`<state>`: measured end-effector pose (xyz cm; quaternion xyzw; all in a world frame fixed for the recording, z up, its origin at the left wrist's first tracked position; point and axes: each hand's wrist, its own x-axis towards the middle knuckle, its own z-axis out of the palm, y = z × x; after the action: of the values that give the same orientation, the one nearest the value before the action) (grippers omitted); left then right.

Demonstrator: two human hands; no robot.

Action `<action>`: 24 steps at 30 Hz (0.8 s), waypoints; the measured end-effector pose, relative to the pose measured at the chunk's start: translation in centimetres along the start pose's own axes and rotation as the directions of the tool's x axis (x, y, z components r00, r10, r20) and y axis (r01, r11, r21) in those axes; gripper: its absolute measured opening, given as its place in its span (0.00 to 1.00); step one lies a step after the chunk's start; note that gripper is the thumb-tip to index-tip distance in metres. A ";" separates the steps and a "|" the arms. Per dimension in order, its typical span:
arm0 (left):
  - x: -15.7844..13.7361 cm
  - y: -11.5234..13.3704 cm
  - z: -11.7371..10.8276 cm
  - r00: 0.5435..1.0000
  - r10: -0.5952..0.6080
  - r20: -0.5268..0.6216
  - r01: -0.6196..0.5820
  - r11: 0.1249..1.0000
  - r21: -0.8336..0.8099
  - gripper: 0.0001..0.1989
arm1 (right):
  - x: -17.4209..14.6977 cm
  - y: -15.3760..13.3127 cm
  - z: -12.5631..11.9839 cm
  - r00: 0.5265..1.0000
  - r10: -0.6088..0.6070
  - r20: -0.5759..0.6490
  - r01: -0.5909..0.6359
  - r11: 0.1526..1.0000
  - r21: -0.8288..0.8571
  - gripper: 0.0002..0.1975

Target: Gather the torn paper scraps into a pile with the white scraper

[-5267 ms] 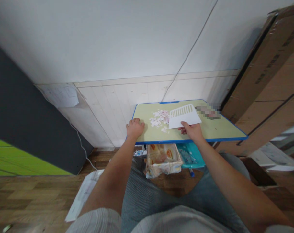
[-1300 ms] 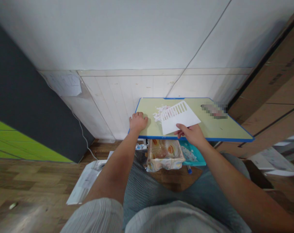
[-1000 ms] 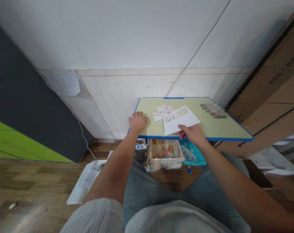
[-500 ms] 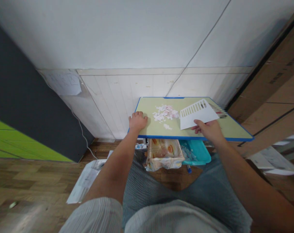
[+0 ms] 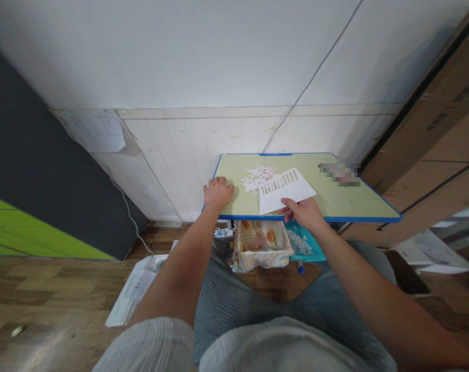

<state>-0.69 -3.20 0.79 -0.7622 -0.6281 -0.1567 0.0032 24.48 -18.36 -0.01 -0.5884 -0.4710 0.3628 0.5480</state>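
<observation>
My right hand (image 5: 301, 211) grips the lower edge of a white card with a row of slots (image 5: 287, 192), thumb on top and fingers underneath. The card is tilted above the front middle of a pale yellow-green table (image 5: 337, 202) with a blue rim. Partly hidden behind its slotted edge is a pile of small white and pinkish paper pieces (image 5: 255, 176). My left hand (image 5: 218, 193) lies flat at the table's left edge, fingers stretched out and holding nothing, to the left of the pile.
Below the table's front edge are a lined basket (image 5: 262, 258) and a turquoise tray (image 5: 315, 252) with pale scraps. A blurred item (image 5: 341, 174) lies at the table's right. Cardboard boxes (image 5: 432, 155) stand right; papers (image 5: 136, 289) lie on the floor at left.
My right hand has moved left with the white card, which now covers part of the paper pile. The blurred item at the right is more exposed. My left hand stays in place.
</observation>
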 end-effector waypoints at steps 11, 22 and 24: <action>-0.2 0.1 -0.2 1.000 0.005 -0.003 -0.005 1.000 0.007 0.24 | -0.7 0.0 -1.1 0.998 -0.066 -0.020 0.065 0.998 -0.023 0.20; 0.1 -0.1 0.2 1.000 0.009 -0.007 -0.009 1.000 -0.012 0.23 | 2.3 -0.4 -3.8 0.959 -0.235 -0.161 0.188 0.947 -0.262 0.16; 0.1 -0.1 0.2 1.000 0.007 -0.007 -0.007 1.000 -0.014 0.23 | 2.7 -0.8 -3.6 0.954 -0.269 -0.129 0.218 0.924 -0.315 0.13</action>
<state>-0.76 -3.08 0.63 -0.7638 -0.6243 -0.1638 0.0009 28.51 -16.90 1.51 -0.6295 -0.5413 0.1652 0.5324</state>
